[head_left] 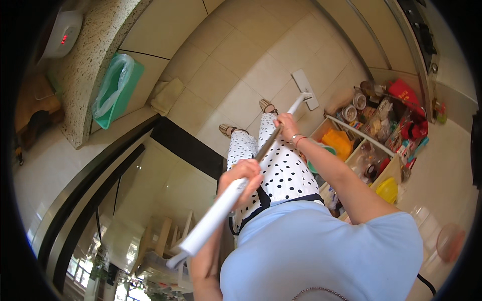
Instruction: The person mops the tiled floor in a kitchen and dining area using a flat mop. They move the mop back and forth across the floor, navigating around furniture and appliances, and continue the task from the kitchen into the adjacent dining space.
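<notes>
A flat mop with a long handle (pixel 213 215) slants across my body. Its upper section is white, a thinner dark rod follows in the middle, and the lower end is white again. My left hand (pixel 238 181) is closed round the handle where the white upper section meets the rod. Further down, beyond my knees, my right hand (pixel 287 128) is wrapped round the handle too. The white rectangular mop head (pixel 305 90) lies on the floor tiles, ahead and to the right of my feet. Its underside is hidden.
At right, a low shelf unit (pixel 361 134) holds jars, bags and a yellow bowl (pixel 387 190). A lined green bin (pixel 131 88) hangs on the left cabinet below a speckled counter (pixel 100 65). A beige cloth (pixel 167 95) lies by that cabinet. A black-framed glass door (pixel 188 145) stands at left.
</notes>
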{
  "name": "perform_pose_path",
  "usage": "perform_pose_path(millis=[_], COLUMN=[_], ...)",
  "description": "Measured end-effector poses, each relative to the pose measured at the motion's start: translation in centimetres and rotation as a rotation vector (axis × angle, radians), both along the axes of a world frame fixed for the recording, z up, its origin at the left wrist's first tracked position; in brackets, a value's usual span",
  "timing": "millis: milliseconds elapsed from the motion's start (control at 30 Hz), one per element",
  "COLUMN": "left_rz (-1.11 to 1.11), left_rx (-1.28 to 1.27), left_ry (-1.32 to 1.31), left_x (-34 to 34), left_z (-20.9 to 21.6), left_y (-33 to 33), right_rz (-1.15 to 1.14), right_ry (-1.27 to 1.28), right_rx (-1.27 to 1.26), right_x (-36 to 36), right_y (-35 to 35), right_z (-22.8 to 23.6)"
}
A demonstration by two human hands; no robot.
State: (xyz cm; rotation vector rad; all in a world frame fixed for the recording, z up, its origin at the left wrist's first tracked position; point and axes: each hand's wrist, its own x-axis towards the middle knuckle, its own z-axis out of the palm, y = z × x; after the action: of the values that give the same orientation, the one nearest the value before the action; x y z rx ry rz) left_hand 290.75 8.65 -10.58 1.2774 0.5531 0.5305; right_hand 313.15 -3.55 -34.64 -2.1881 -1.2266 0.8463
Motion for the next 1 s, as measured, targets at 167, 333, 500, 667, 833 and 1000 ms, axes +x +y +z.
perform_pose_path(millis=[167,333,500,667,833,1000], left_rz=[0.088,0.283,0.266,0.221,0.263,0.417], left_rx=[0.109,0.288,0.521,0.62,0.497,0.267], left_ry=[0.152,0.273,0.395,0.397,0.362,0.086], left_x=[-8.0,-14.5,-16.3,-15.5,-13.2,-5.5], left_z=[6.8,13.3,17.4,17.1,14.6,6.1], left_y=[5.5,4.8,2.4,0.8,0.1,-0.9], right_rz=[0.077,0.266,0.336,0.653,0.617,0.534], right_ry=[0.037,0.187,0.378,0.421,0.3,0.062], right_rx=[0.042,0.041,0.148,0.098,0.073,-0.139], right_x=[-11.1,-20.7,-25.8,-24.0,-18.0,-5.9], right_y=[5.9,11.7,14.2,14.6,12.4,8.0], right_z=[0.6,5.6,8.9,9.9,9.2,5.4])
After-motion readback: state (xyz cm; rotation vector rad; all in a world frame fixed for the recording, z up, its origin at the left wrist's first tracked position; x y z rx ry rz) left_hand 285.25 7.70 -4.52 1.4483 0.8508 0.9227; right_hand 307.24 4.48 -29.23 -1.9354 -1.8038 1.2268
